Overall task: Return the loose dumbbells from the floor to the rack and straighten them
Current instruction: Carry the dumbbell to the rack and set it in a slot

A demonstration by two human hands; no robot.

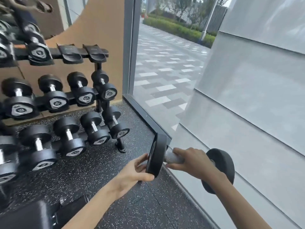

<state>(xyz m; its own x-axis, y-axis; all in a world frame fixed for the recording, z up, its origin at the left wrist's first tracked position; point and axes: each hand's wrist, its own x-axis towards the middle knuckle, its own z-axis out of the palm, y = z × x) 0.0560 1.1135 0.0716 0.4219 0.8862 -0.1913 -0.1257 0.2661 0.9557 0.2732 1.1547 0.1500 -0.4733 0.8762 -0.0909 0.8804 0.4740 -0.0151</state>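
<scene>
Right hand (191, 162) up close, wrapped round the knurled handle of the dumbbell (171, 158); left hand (132, 176) clasps its nearer head's rim. Dumbbell's held level above the speckled floor (99, 171), beside the window (165, 80), rack (98, 65) off left.

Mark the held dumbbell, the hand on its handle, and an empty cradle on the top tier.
held dumbbell (158, 154): head view, left weight's rim.
right hand (189, 160): head view, back of hand.
empty cradle (71, 55): head view, saddle middle.
</scene>
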